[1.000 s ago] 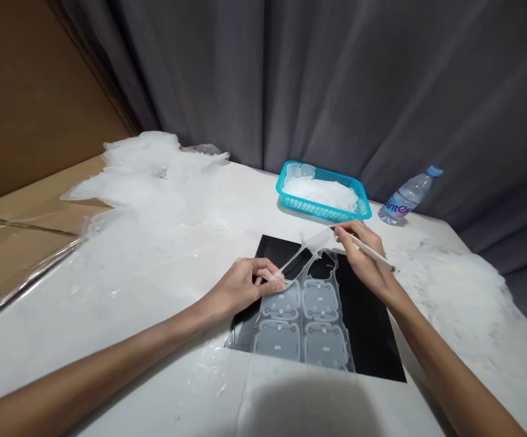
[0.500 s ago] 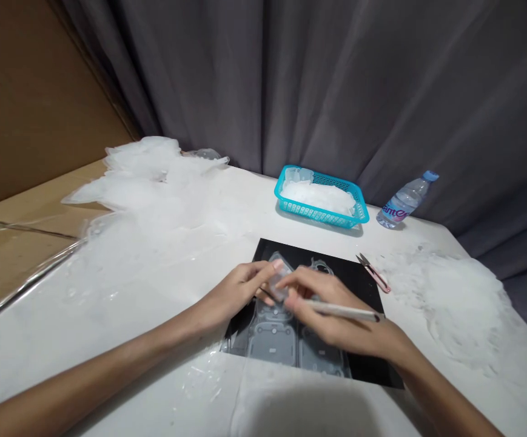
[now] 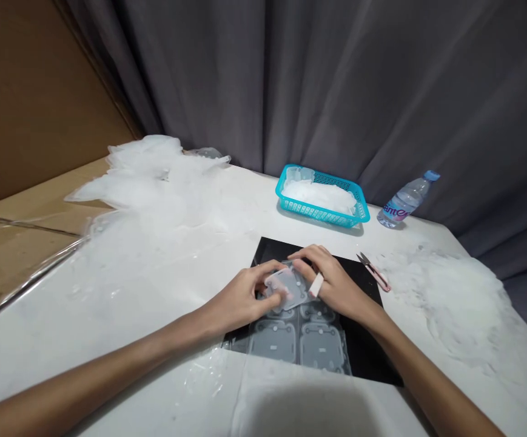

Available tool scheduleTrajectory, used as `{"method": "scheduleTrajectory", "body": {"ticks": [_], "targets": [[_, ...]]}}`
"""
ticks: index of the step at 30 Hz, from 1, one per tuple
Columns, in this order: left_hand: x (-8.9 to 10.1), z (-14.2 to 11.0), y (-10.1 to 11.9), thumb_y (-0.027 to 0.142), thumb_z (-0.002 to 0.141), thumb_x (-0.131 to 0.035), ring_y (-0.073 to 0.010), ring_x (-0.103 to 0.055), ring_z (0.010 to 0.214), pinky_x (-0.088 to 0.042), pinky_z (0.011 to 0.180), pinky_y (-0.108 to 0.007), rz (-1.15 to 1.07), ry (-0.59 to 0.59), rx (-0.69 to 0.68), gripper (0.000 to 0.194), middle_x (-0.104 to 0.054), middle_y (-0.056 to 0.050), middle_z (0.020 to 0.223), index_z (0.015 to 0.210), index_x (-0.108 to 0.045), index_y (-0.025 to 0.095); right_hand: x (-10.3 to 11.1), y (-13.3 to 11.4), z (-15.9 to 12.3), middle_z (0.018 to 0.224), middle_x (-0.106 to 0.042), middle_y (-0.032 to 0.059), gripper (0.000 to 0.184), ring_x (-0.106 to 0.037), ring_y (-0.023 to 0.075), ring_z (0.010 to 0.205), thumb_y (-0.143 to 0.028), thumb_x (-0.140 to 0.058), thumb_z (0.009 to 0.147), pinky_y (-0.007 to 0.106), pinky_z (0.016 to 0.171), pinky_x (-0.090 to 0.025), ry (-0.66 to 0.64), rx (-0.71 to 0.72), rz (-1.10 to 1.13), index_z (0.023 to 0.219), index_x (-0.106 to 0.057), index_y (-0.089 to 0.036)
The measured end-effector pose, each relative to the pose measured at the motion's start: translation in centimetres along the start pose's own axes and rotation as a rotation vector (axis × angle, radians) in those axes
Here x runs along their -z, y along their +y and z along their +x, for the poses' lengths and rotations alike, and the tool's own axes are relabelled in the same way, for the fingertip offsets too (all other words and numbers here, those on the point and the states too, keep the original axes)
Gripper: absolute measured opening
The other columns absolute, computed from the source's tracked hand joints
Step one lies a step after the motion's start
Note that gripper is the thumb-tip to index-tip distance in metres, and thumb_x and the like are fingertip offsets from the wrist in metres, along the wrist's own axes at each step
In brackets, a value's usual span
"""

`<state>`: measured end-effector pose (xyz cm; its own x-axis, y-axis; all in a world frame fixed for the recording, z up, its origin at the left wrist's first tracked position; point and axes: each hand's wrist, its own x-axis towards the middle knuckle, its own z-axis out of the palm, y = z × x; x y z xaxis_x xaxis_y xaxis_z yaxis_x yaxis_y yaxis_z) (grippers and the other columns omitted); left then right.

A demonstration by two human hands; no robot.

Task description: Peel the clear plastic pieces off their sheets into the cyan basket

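Observation:
My left hand [image 3: 256, 294] pinches a translucent rounded-square plastic piece [image 3: 296, 291] between thumb and fingers, tilted above a black mat [image 3: 367, 358]. At its far right edge are the fingertips of my right hand [image 3: 331, 282], curled round a slim white-handled tool [image 3: 316, 285]. Only a short length of that tool shows below the palm; its tip is hidden. Beneath both hands, a clear moulded sheet of similar rounded-square shapes [image 3: 272, 343] lies on the mat, its far part covered by my hands.
Small scissors-like snips [image 3: 373, 272] lie at the mat's right edge. Behind stand a blue basket [image 3: 322, 220] of translucent pieces and a water bottle [image 3: 404, 200]. Heaps of clear plastic pieces lie left [image 3: 154, 182] and right [image 3: 463, 297] on the white table [image 3: 176, 267].
The piece in my left hand has turned flatter, showing its broad face. My right hand has moved up and back, and the tool has swung from lying sideways to pointing down and toward me.

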<state>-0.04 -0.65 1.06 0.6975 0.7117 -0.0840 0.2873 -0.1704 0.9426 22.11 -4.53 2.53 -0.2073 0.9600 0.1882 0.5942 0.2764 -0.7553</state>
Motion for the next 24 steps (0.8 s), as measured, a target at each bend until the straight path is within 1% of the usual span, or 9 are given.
{"method": "scheduleTrajectory", "body": {"ticks": [3,6,8,11,13,14,16,21,24], "targets": [[-0.1,0.1,0.4,0.048,0.101,-0.056,-0.0137,-0.058,0.069,-0.043,0.063,-0.026,0.022,0.008,-0.013,0.032,-0.068,-0.002,0.091,0.108,-0.068,0.019,-0.5,-0.5,0.1,0.084,-0.067,0.0021,0.020,-0.058,0.0206,0.087,-0.036,-0.065,0.099,0.034,0.082,-0.043,0.008,-0.061,0.054,0.086,-0.071,-0.022],[-0.3,0.0,0.4,0.049,0.106,-0.047,-0.0139,-0.057,0.065,-0.042,0.060,-0.026,0.142,0.019,-0.057,0.038,-0.065,-0.001,0.078,0.096,-0.066,0.018,-0.4,-1.3,0.2,0.075,-0.066,0.0007,0.021,-0.056,0.0184,0.078,-0.035,-0.070,0.092,0.031,0.074,-0.041,0.034,-0.112,0.107,0.077,-0.072,-0.020],[-0.7,-0.3,0.3,0.040,0.109,-0.042,-0.0162,-0.060,0.068,-0.046,0.063,-0.029,0.356,0.040,-0.206,0.035,-0.066,-0.003,0.080,0.096,-0.067,0.018,-0.6,-1.4,0.3,0.072,-0.067,-0.0002,0.019,-0.057,0.0169,0.073,-0.030,-0.070,0.088,0.030,0.071,-0.040,0.025,-0.149,0.105,0.071,-0.071,-0.020],[-1.8,-1.5,0.3,0.018,0.108,-0.035,-0.0224,-0.066,0.077,-0.052,0.070,-0.034,0.708,0.064,-0.544,0.034,-0.071,-0.009,0.085,0.105,-0.069,0.016,-0.9,-0.8,0.7,0.073,-0.070,0.0001,0.013,-0.059,0.0170,0.071,-0.024,-0.070,0.081,0.028,0.067,-0.040,0.079,-0.252,0.006,0.069,-0.068,-0.020],[-2.4,-2.2,0.3,0.008,0.105,-0.034,-0.0239,-0.068,0.081,-0.053,0.074,-0.036,0.824,0.067,-0.705,0.036,-0.073,-0.010,0.085,0.110,-0.069,0.015,-1.1,0.1,1.0,0.078,-0.072,0.0028,0.011,-0.061,0.0191,0.075,-0.025,-0.067,0.082,0.029,0.069,-0.039,0.153,-0.313,-0.075,0.073,-0.067,-0.020],[-2.6,-2.5,0.3,0.007,0.105,-0.034,-0.0235,-0.068,0.082,-0.053,0.074,-0.036,0.824,0.059,-0.733,0.036,-0.073,-0.010,0.086,0.111,-0.068,0.016,-1.1,0.6,1.1,0.080,-0.072,0.0041,0.012,-0.061,0.0201,0.076,-0.026,-0.066,0.084,0.030,0.070,-0.039,0.177,-0.329,-0.098,0.074,-0.066,-0.020],[-2.4,-2.6,0.4,0.013,0.107,-0.038,-0.0204,-0.065,0.074,-0.051,0.069,-0.033,0.705,0.034,-0.653,0.029,-0.071,-0.007,0.083,0.107,-0.066,0.019,-0.9,1.4,1.2,0.081,-0.072,0.0051,0.018,-0.061,0.0208,0.078,-0.030,-0.063,0.089,0.031,0.072,-0.040,0.167,-0.325,-0.111,0.074,-0.065,-0.020],[-0.4,-1.0,0.8,0.044,0.108,-0.048,-0.0129,-0.055,0.060,-0.040,0.058,-0.025,0.069,0.032,-0.072,0.026,-0.061,0.003,0.068,0.099,-0.055,0.021,0.6,1.3,1.1,0.088,-0.072,0.0030,0.027,-0.061,0.0177,0.079,-0.042,-0.059,0.097,0.029,0.075,-0.042,0.081,-0.223,-0.048,0.086,-0.068,-0.020],[0.1,-0.1,0.8,0.050,0.102,-0.056,-0.0139,-0.063,0.068,-0.044,0.066,-0.025,-0.246,0.035,0.028,0.029,-0.067,0.002,0.073,0.100,-0.052,0.021,2.0,0.6,0.9,0.098,-0.073,0.0046,0.036,-0.062,0.0179,0.082,-0.051,-0.053,0.101,0.029,0.077,-0.044,0.133,-0.209,-0.001,0.097,-0.068,-0.019]]}}
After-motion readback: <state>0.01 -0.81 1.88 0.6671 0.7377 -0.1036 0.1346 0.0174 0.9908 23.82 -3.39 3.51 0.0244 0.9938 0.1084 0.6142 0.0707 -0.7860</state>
